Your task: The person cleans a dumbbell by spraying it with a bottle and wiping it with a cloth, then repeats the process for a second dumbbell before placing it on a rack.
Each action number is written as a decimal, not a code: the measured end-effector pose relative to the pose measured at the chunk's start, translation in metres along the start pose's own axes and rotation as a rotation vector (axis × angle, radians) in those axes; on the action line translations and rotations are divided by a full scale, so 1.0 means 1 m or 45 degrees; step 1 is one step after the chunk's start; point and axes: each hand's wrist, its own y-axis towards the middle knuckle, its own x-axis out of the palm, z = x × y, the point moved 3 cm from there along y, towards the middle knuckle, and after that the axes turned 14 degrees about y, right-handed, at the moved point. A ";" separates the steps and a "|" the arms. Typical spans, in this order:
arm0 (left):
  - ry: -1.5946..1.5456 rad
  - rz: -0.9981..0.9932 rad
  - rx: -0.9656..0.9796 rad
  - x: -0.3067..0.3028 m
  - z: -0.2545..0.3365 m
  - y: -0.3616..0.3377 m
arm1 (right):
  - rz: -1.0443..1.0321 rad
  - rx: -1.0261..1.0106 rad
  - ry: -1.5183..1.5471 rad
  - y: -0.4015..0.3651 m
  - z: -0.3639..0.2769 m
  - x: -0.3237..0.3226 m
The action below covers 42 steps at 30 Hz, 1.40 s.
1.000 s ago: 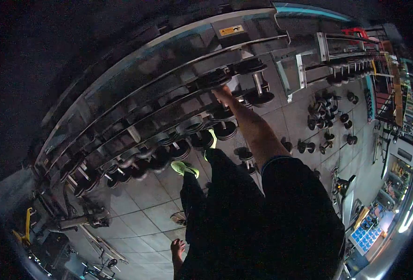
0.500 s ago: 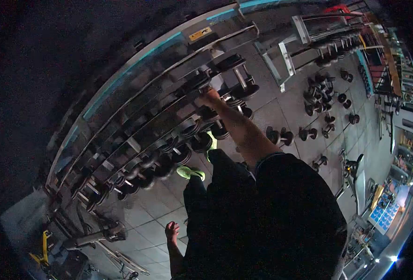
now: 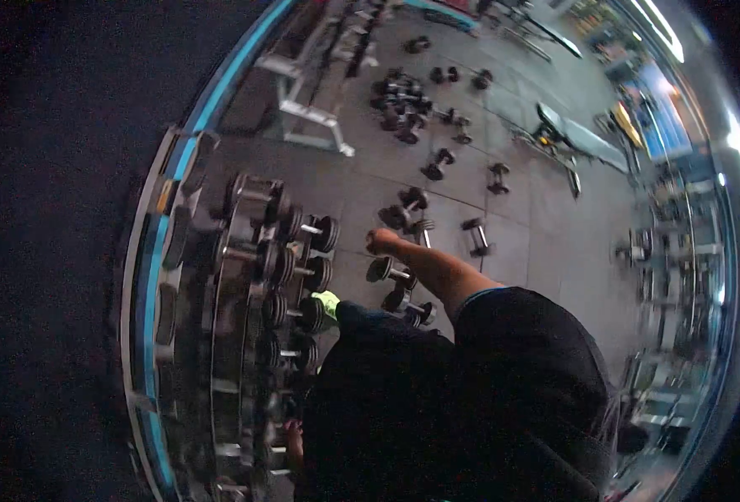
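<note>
Stretching forward, right hand (image 3: 380, 242) is near dumbbell (image 3: 379, 269) on floor, looks curled, cannot tell if gripping something; left hand (image 3: 296, 440) low beside racked dumbbells (image 3: 310, 313), its grip also unclear.

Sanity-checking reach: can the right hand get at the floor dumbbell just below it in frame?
Probably yes: nothing visible stands between the right hand and the dumbbell. The height gap down to the floor can't be judged, so bending may be needed.
</note>
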 end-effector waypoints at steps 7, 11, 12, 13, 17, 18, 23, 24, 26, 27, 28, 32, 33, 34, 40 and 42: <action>0.062 -0.386 0.472 -0.129 0.124 0.078 | 0.774 0.537 0.537 -0.315 0.093 0.057; 0.351 0.127 0.796 -0.118 0.150 0.016 | 0.879 0.744 0.559 -0.474 0.077 0.259; 0.393 0.119 0.806 -0.118 0.138 0.010 | 0.772 0.887 0.597 -0.505 0.072 0.338; 0.429 0.111 0.818 -0.119 0.122 0.014 | 0.535 0.486 0.142 -0.523 0.097 0.462; 0.654 -0.002 0.738 -0.115 0.036 -0.013 | 0.085 0.709 1.718 -0.681 -0.054 0.608; 0.530 -0.238 0.390 -0.120 0.005 0.001 | 0.103 0.701 2.010 -0.706 -0.092 0.619; 1.441 -0.328 0.312 -0.134 -0.104 -0.007 | 0.226 1.166 1.858 -0.684 -0.110 0.691; 1.509 -0.320 0.251 -0.134 -0.112 -0.008 | 0.350 1.130 1.132 -0.688 -0.106 0.646; 1.639 -0.324 0.239 -0.121 -0.117 0.000 | 0.576 1.114 1.244 -0.708 -0.119 0.594; 1.700 -0.327 0.270 -0.109 -0.115 0.002 | 0.666 1.039 1.258 -0.707 -0.109 0.594; 1.733 -0.341 0.314 -0.093 -0.114 0.005 | 0.754 0.965 1.266 -0.706 -0.092 0.604; 1.550 -0.426 0.486 -0.007 -0.090 -0.027 | 1.249 0.759 1.396 -0.792 -0.161 0.538; 1.608 -0.445 0.554 0.022 -0.097 -0.042 | 1.328 0.704 1.448 -0.814 -0.170 0.548; 1.666 -0.469 0.608 0.051 -0.108 -0.066 | 1.333 0.697 1.514 -0.835 -0.172 0.573; 2.720 -0.609 0.502 0.146 -0.249 -0.122 | 1.128 1.299 1.617 -0.993 -0.262 0.836; 3.147 -0.892 0.780 0.169 -0.297 -0.114 | 0.800 1.589 1.519 -1.061 -0.306 0.954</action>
